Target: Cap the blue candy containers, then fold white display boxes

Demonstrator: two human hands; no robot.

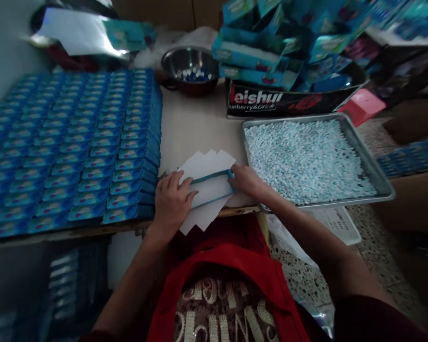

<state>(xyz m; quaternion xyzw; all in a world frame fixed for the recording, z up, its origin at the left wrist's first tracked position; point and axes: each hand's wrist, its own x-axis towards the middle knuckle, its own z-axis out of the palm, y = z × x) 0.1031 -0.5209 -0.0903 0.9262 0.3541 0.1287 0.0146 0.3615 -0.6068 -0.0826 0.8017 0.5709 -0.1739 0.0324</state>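
Note:
A small open carton (212, 187), white inside with blue edges, lies across a fanned stack of white sheets (207, 164) at the front edge of the table. On its left end rests my left hand (173, 199), fingers apart and pressing from above, the thumb spread toward the middle. At the opposite end, my right hand (248, 179) is closed, pinching the blue end of the carton between thumb and fingers. Part of the carton's left end is hidden under my left hand.
Rows of filled blue packs (74, 147) cover the table's left. A metal tray (388, 190) of pale blue and white pellets stands right. Behind are a steel bowl (171, 59) and a black box (257, 102) heaped with blue cartons (249, 50).

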